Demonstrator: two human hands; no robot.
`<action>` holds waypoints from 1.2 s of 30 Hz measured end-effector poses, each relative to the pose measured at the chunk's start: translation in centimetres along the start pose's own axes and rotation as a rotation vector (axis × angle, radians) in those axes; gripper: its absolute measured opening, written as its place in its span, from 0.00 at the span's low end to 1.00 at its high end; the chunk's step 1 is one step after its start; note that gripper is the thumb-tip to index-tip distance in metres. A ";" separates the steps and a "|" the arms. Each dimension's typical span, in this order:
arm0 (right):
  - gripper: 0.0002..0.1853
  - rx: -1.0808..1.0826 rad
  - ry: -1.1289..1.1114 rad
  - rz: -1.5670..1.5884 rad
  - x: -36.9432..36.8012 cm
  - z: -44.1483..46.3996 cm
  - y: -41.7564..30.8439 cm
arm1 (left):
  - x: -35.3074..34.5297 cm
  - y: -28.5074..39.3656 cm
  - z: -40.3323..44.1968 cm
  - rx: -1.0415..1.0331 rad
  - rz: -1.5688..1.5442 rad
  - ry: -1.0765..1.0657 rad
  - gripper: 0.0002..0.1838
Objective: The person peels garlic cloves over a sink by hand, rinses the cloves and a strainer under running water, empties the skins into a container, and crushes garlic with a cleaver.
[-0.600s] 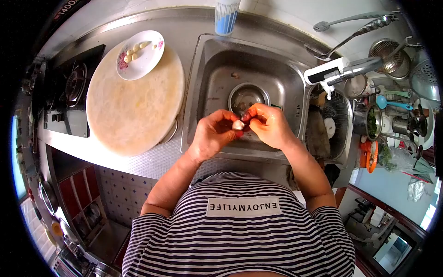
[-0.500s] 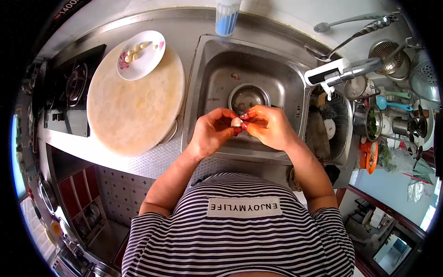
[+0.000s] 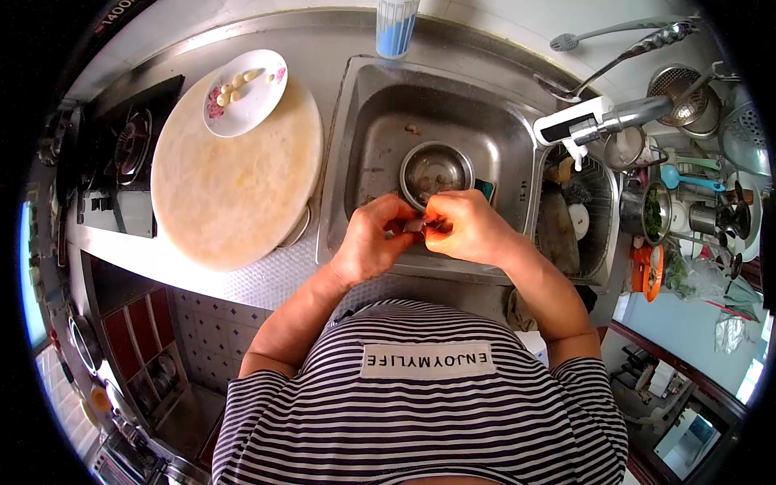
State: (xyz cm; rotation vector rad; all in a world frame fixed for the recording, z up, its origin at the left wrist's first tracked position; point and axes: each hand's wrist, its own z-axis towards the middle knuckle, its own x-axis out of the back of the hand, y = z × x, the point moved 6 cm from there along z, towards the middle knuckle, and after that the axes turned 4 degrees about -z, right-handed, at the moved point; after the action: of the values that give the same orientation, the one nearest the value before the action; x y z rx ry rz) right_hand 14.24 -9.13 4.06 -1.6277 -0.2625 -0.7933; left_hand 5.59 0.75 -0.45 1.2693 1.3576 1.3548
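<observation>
Over the near side of the sink (image 3: 343, 174), my left hand (image 3: 373, 237) pinches a small pale garlic clove (image 3: 414, 226), mostly hidden by the fingers. My right hand (image 3: 467, 226) meets it there, its fingertips curled and pressed together at the clove's other side. Just beyond the fingers sits a round metal bowl (image 3: 437, 151) on the sink floor, with a few small bits in it. On the left, a white plate (image 3: 252, 113) with pink flowers carries several peeled garlic cloves (image 3: 230, 90). It rests on a thick round cutting board (image 3: 234, 194).
A blue and white cup (image 3: 396, 31) stands behind the sink. The faucet (image 3: 618, 120) reaches in from the right above a drainer basket (image 3: 594, 255). Utensils and strainers hang at the right wall; a gas stove (image 3: 129, 153) lies far left.
My right hand has turned inward and its fingers have curled closer on the clove. The clove is now more covered. A dark green object beside the bowl has come into view.
</observation>
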 end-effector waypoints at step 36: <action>0.06 -0.542 0.001 0.692 -1.1 -1.8 5.1 | 0.2 1.0 1.9 0.014 -0.679 -0.035 0.19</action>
State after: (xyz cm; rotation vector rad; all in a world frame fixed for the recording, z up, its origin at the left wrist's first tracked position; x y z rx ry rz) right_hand 15.77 -11.72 -0.63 -2.0378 0.5453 -0.3341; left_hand 7.52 1.14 0.44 0.7216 1.5780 0.8411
